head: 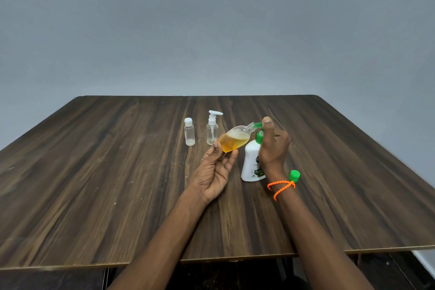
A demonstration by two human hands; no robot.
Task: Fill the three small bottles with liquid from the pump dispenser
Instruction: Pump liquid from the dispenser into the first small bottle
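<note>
Left hand [215, 169] gripped a tilted clear bottle [234, 140] part-full of amber liquid, mouth at the nozzle. Right hand [273, 146] curled round the white pump dispenser [251, 165], thumb on its green pump head. Two clear small bottles [189, 132] stood just behind on the table [117, 172].

Wide bare wood on the table [94, 172] to the left, and on the far right side; open strip along the near edge either side of the forearms; middle crowded: capped bottle [189, 132] and spray bottle [212, 128] upright close together, narrow gap between; white dispenser [250, 162] just right, green cap [294, 175] beside it.
</note>
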